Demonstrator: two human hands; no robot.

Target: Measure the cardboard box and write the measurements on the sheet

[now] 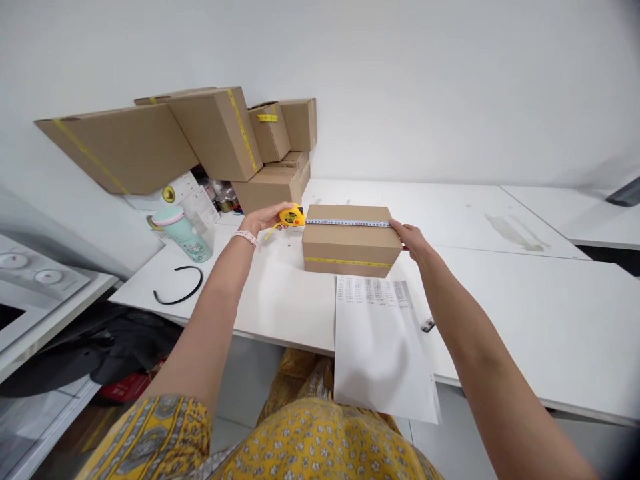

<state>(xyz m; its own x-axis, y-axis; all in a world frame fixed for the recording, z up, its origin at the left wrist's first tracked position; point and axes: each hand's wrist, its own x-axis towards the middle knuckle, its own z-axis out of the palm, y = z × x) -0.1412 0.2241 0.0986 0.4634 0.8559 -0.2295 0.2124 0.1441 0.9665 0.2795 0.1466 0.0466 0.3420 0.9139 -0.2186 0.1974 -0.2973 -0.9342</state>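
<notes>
A brown cardboard box (345,235) with yellow tape along its front side lies on the white table (280,293). My left hand (269,217) is closed around a yellow tape measure (292,215) at the box's left end. Its blade (347,223) stretches across the top of the box to the right edge. There my right hand (409,237) pinches the blade's end against the box; some of its fingers are hidden behind the corner. In front of the box is a paper sheet (383,347) with handwritten rows, hanging over the table's front edge.
Several cardboard boxes (210,130) are stacked at the back left against the wall. A mint-green tumbler (184,233) and a black headband (199,283) are on the left. A dark object (427,325) lies beside the sheet. Table seams run on the right.
</notes>
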